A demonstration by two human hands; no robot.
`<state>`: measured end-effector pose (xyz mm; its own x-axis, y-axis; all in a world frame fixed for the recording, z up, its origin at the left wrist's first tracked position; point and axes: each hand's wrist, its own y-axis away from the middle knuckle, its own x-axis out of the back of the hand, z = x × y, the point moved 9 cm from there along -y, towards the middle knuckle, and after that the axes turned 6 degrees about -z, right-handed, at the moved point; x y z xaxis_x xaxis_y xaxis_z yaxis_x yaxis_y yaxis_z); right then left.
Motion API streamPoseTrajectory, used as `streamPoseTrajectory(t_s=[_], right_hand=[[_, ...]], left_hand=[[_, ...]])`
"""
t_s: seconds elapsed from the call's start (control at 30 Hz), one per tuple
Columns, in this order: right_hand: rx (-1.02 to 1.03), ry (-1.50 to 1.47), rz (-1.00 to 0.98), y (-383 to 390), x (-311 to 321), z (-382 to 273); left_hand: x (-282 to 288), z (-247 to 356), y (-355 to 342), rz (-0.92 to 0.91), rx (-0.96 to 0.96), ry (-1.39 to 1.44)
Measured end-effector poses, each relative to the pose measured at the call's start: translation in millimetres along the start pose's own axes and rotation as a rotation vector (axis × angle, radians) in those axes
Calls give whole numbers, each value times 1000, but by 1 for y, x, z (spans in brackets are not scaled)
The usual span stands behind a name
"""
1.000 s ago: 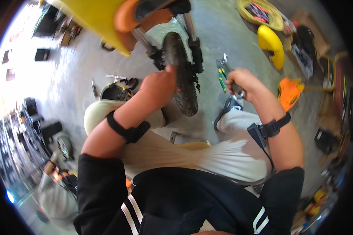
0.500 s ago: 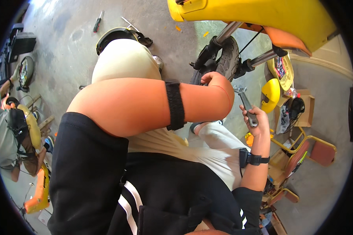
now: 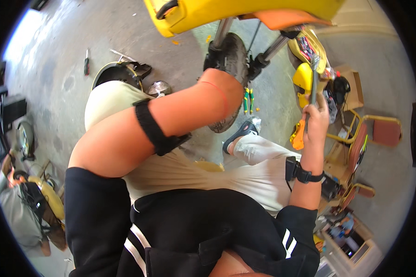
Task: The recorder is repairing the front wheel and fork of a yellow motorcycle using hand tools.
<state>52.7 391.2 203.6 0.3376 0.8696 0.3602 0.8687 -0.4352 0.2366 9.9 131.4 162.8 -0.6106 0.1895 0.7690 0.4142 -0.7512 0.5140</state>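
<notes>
My right hand [image 3: 316, 121] is closed around the handle of an adjustable wrench [image 3: 315, 83], raised on the right with its jaw end pointing away from me. My left arm, with a black strap around it, reaches across to the front wheel [image 3: 235, 53] of a small yellow motorbike [image 3: 245, 11]. The left hand [image 3: 224, 90] is bent down beside the tyre, and its fingers are hidden behind the wrist. Fork legs [image 3: 276, 47] come down from under the yellow and orange body to the wheel.
Green-and-yellow pliers [image 3: 246, 100] lie on the floor by the wheel. A screwdriver [image 3: 86, 63] and a round black part with a yellow rim [image 3: 111, 73] are at left. Cardboard boxes [image 3: 354, 87] and a chair [image 3: 386, 130] stand right. Another person [image 3: 23, 212] is far left.
The wrench has risen and turned more upright in my right hand. My left hand has shifted left, and its visible curled fingers have gone out of sight. The whole view has swung.
</notes>
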Motion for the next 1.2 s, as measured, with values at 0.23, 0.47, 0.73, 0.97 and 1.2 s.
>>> streamPoseTrajectory(t_s=[0.23,0.47,0.73,0.97,1.2], right_hand=[[133,-416,89,-24,24,-1],[-310,-603,22,-44,2,48],[-253,-449,-343,-15,-31,22],[-25,-382,-290,-12,-26,6],[389,-128,-173,-12,-15,-11]], left_hand=[[10,-7,2,35,67,45],[30,-17,-2,178,161,23],[19,-9,-7,115,170,15],[11,-7,-17,108,191,-27],[9,-5,-25,72,190,-34]])
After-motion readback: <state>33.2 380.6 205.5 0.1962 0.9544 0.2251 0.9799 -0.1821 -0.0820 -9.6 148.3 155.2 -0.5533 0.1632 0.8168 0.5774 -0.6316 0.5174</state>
